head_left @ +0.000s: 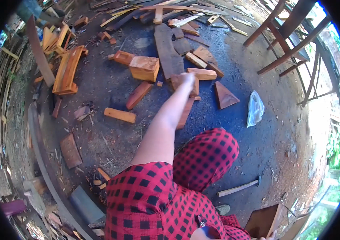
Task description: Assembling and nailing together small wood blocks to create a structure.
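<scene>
My left arm reaches forward, and my left hand (186,80) is closed on a brown wooden block (196,86) among the offcuts. Motion or glare blurs its fingers somewhat. A lighter wood piece (202,74) lies just beyond the hand, and a long dark plank (167,50) runs away from it. Nearer to me, a reddish board (185,115) lies below the block. At the lower right edge, a bit of my right hand (273,234) shows against a brown wooden panel (261,220) with a paler edge, seemingly gripping it. Most of that hand is out of the picture.
Several blocks lie left of my arm, including a large squared block (144,69) and an orange-brown one (120,115). A wooden frame (68,70) stands farther left. On the right are a plastic bag (255,109), a wooden chair (292,40) and a hammer (240,188).
</scene>
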Demonstrator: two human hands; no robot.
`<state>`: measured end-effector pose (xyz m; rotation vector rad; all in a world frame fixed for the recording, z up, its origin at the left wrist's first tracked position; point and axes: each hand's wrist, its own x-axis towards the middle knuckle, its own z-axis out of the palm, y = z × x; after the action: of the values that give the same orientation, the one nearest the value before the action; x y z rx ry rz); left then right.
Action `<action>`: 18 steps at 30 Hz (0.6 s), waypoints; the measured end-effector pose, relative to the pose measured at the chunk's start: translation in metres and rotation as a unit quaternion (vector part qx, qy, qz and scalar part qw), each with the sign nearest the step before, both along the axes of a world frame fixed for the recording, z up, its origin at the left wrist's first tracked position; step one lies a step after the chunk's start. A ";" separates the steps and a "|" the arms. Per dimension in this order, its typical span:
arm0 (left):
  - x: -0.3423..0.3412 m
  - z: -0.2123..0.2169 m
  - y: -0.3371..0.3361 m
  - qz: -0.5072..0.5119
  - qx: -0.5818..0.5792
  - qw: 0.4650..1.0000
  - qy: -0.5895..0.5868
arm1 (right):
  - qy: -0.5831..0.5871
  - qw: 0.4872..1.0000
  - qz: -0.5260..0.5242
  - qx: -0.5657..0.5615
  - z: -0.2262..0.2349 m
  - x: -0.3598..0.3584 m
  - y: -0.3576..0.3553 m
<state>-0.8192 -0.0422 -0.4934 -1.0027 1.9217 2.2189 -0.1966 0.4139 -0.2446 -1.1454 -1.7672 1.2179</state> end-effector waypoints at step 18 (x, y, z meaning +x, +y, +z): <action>-0.043 -0.095 -0.025 0.183 0.088 0.959 -0.196 | -0.118 0.981 -0.051 0.147 0.044 -0.003 0.005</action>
<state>-0.8622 -0.0672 -0.5879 -1.7227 1.4356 2.0901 -0.1998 0.4193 -0.2008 -1.2221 -1.9587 0.7531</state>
